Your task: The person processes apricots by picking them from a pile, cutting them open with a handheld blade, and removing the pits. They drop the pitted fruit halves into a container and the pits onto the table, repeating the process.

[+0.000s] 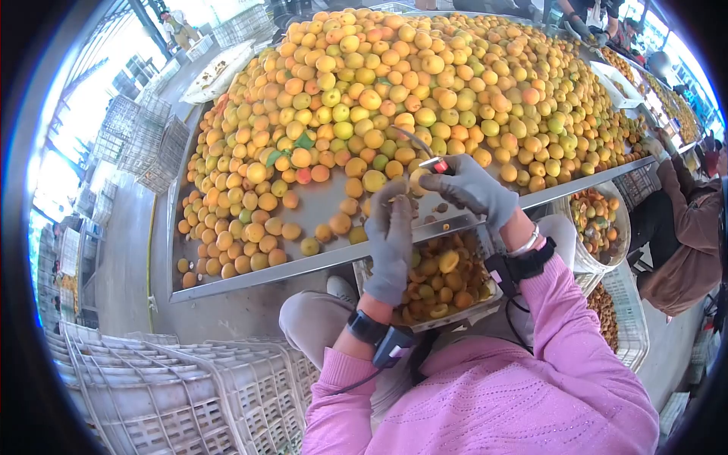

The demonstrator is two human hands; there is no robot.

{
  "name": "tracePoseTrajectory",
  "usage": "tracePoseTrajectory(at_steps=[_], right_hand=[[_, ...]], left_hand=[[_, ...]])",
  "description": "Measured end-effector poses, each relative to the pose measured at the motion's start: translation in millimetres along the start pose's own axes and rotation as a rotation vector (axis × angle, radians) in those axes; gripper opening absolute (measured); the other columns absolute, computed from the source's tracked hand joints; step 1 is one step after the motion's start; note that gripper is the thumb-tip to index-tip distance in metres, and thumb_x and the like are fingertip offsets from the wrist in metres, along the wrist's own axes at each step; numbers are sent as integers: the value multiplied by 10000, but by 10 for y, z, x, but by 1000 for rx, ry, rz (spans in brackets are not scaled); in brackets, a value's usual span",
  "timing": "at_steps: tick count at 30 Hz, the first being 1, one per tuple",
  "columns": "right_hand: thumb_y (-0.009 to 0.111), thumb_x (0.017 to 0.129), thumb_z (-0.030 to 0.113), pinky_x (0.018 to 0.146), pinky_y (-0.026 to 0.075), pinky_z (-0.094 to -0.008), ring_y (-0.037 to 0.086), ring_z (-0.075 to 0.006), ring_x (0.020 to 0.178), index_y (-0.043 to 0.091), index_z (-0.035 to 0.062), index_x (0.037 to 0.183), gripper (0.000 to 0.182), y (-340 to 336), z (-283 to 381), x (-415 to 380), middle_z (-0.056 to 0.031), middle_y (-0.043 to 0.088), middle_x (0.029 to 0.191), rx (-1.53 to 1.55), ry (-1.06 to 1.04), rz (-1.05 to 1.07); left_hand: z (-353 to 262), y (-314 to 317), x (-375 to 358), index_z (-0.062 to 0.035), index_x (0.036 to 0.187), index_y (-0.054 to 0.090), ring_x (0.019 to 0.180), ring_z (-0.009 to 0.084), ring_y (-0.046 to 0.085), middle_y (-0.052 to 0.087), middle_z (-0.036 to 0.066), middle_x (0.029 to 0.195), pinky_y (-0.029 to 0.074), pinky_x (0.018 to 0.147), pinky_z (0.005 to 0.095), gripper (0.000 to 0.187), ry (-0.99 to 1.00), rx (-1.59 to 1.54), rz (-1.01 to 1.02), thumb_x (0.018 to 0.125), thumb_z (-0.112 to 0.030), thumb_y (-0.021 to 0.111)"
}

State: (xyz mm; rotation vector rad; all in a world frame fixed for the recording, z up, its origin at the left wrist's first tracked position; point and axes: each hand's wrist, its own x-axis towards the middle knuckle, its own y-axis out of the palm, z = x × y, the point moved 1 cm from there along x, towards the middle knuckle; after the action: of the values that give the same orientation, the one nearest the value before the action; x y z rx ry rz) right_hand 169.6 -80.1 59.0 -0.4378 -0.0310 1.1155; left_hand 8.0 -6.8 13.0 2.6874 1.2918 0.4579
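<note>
My right hand [474,191], in a grey glove, is closed around a curved knife [434,164] with a red and black handle. Its thin hooked blade points up and left over the fruit. Close by on the left, my left hand [390,239], also gloved, has its fingers bent together at the tips; I cannot tell what is in them. An apricot [418,182] shows between the two hands. Beneath them, at my lap, a crate [460,317] holds cut apricot halves [447,282]. Loose apricot pits [442,208] lie on the table near my right fingers.
A large heap of apricots [364,98] covers the metal table [326,263], whose raised edge runs before me. Stacked white plastic crates [174,379] stand at my left. On my right are a fruit-filled bucket [595,254] and a seated person [686,243]. Others work farther back.
</note>
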Motion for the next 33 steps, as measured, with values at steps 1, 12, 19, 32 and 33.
tracePoseTrajectory(at_steps=[1, 12, 19, 32, 33], right_hand=[[734, 868, 368, 553, 438, -244, 554, -92, 609, 680, 8, 1064, 414, 37, 54, -107, -17, 618, 702, 364, 16, 107], [626, 951, 431, 541, 373, -225, 455, -54, 615, 607, 15, 1000, 419, 245, 68, -528, 30, 522, 705, 398, -200, 28], [534, 986, 486, 534, 362, -225, 427, -51, 614, 578, 25, 996, 463, 304, 117, -622, 39, 487, 694, 362, -219, 7], [547, 997, 385, 718, 499, -342, 584, -147, 800, 611, -47, 1079, 444, 575, -325, -352, -94, 655, 847, 218, -227, -174], [559, 992, 367, 730, 504, -349, 595, -158, 811, 619, -49, 1080, 429, 568, -391, -272, -120, 667, 861, 119, -206, -194]], left_hand=[[-20, 11, 7, -29, 1245, 576, 774, 61, 538, 614, 7, 1012, 479, 703, 217, 305, -1, -3, 0, 1024, -223, 499], [-94, -81, 76, -29, 1301, 495, 758, 133, 586, 603, 82, 1065, 555, 731, 297, 377, -209, -716, 216, 1036, -296, 465], [-24, -32, 57, -18, 1305, 487, 769, 115, 557, 604, 52, 1021, 486, 688, 243, 397, -238, -620, 297, 1017, -288, 525], [-73, 24, -1, -32, 1201, 591, 737, 51, 522, 622, 0, 971, 434, 614, 198, 255, -249, -391, 100, 984, -166, 595], [-66, 17, 30, -32, 1201, 591, 737, 51, 522, 622, 0, 971, 434, 614, 198, 255, -220, -390, 108, 984, -166, 595]])
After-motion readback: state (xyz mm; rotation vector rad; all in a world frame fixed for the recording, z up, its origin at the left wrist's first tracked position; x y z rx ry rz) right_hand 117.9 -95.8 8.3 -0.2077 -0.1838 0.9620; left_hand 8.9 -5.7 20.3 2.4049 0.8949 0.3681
